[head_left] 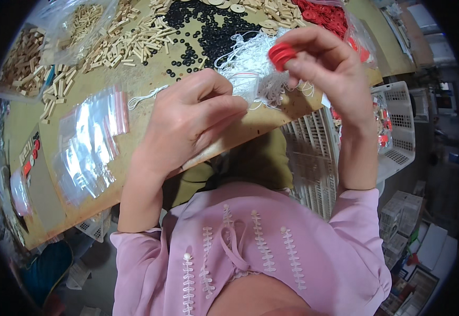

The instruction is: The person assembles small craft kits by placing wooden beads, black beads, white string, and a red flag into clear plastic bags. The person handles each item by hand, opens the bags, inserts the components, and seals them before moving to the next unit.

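Observation:
My left hand (190,118) is closed in a pinch over the table's near edge, at the corner of a small clear zip bag (246,83) with a red line along its seal. My right hand (337,71) is raised to the right of it, with thumb and fingers gripping a few red discs (281,56) stacked together. Below and behind the discs lies a tangled heap of white string (240,55). A short loop of white cord (148,97) rests just left of my left hand.
Small black rings (219,37), wooden sticks (134,45) and a red heap of pieces (321,18) cover the table's far side. Flat zip bags (90,142) overlap at left. Wooden blocks (24,63) fill a container at far left. A white plastic basket (398,121) stands at right, below table height.

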Tool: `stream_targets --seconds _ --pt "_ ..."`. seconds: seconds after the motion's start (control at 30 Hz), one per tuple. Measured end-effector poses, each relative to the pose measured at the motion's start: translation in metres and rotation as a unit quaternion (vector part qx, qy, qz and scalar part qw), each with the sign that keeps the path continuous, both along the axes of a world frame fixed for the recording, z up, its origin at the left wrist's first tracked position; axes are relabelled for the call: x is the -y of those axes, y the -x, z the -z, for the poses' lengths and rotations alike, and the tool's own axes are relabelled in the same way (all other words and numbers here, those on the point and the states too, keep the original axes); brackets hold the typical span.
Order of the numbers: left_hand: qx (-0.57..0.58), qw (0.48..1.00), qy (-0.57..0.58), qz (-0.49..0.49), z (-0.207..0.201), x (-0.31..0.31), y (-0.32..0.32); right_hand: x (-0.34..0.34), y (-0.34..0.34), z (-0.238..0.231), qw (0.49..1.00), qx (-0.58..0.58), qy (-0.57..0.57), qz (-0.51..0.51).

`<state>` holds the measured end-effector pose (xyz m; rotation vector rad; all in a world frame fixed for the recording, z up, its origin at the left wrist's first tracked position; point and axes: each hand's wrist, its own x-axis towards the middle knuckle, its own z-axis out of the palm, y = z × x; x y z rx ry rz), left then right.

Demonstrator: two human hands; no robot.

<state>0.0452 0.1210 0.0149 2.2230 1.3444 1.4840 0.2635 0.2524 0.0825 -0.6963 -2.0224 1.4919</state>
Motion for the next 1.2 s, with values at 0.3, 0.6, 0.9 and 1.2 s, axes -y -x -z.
stream_targets --seconds 0.3,0.6,0.9,1.2 --pt "0.003 1.000 0.008 0.000 -0.003 0.000 -0.004 0.026 0.003 0.002 0.986 0.086 -0.143 -0.008" --pt "-0.001 0.988 -0.050 -0.143 -0.008 0.006 0.001 -0.006 -0.132 0.042 0.852 0.332 -0.348 0.208" --pt "-0.042 0.991 -0.016 -0.123 0.000 0.000 -0.005 -0.016 -0.174 0.095 0.875 0.311 -0.332 0.167" --pt "-0.050 0.993 -0.008 -0.106 0.003 -0.002 -0.004 -0.017 -0.167 0.098 0.879 0.291 -0.333 0.177"
